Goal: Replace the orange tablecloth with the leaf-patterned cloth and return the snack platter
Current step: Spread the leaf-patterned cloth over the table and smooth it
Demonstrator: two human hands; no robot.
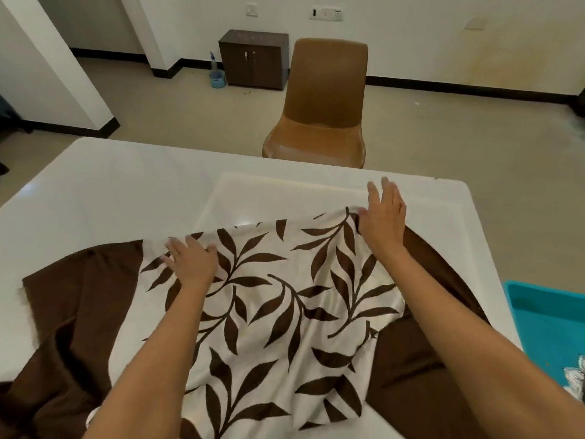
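The spreading step is in hand. The cloth [278, 305] lies half open on the table [110, 185], toward 6 o'clock. The left hand [190, 261] presses it flat, fingers spread. The right hand [384, 217], at 1 o'clock, touches the far edge with fingers straight and close together. Next, I judge, that edge must be drawn toward 12 o'clock.

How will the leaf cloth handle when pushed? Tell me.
Likely floppy: the cloth lies in wrinkles and folds. Its sheen and the glossy table suggest it may slide easily. Probably light: it looks thin.
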